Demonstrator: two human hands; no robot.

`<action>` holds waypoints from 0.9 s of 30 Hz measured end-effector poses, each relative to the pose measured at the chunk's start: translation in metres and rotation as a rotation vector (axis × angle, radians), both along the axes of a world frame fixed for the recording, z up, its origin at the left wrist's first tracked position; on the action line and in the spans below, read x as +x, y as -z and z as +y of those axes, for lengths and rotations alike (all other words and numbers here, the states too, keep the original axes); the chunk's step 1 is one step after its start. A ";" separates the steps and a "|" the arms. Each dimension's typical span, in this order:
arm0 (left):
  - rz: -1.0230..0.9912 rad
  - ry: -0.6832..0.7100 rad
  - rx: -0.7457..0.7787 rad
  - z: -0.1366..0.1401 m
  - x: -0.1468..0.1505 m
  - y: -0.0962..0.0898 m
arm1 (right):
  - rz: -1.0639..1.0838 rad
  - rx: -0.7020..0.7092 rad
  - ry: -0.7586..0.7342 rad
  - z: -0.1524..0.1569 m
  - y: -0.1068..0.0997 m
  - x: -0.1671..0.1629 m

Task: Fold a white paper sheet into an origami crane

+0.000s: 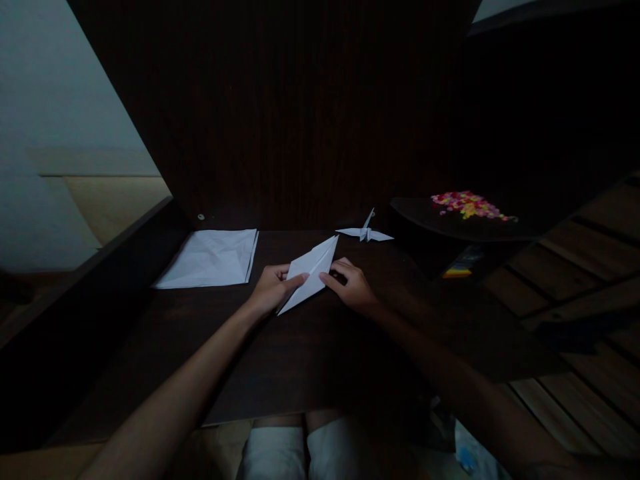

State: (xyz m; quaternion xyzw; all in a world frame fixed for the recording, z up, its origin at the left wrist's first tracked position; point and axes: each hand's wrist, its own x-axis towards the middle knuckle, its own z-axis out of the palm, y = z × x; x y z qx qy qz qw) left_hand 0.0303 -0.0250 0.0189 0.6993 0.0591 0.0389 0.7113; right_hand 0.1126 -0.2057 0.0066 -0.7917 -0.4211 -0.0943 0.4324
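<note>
Between my two hands is a folded sheet of white paper (310, 267), diamond-shaped with a crease along its middle and its long tip pointing up and to the right. My left hand (277, 287) pinches its left side, thumb on top and fingers underneath. On the right edge, my right hand (350, 283) grips the paper with the thumb on its face and the fingers curled behind. Beyond the right hand stands a finished white paper crane (366, 233), wings spread. A stack of creased white paper sheets (210, 259) lies to the left.
Small pink, red and yellow pieces (470, 205) lie heaped on a dark rounded shelf (420, 217) at the right. A dark side board (100, 280) borders the desk (260, 373) on the left, and a tall dark panel (300, 120) rises behind it.
</note>
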 end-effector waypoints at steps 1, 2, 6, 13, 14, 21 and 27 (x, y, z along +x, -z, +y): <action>0.012 0.036 -0.013 -0.001 -0.001 -0.001 | 0.036 0.003 -0.009 0.000 0.001 0.000; 0.025 0.072 -0.017 -0.003 -0.002 -0.001 | 0.079 0.013 -0.018 0.001 0.002 0.001; 0.064 0.196 0.009 -0.005 -0.005 -0.004 | 0.276 0.092 -0.068 0.001 0.002 0.000; 0.075 0.299 -0.016 -0.007 -0.006 -0.004 | 0.456 0.155 -0.131 0.001 -0.001 -0.001; 0.075 0.298 -0.020 -0.007 -0.006 -0.005 | 0.459 0.151 -0.134 0.001 -0.001 -0.001; 0.107 0.277 0.011 -0.011 -0.008 -0.006 | 0.516 0.163 -0.170 0.001 -0.001 -0.005; 0.131 0.340 0.039 -0.009 -0.009 -0.003 | 0.718 0.168 -0.253 0.001 -0.001 -0.009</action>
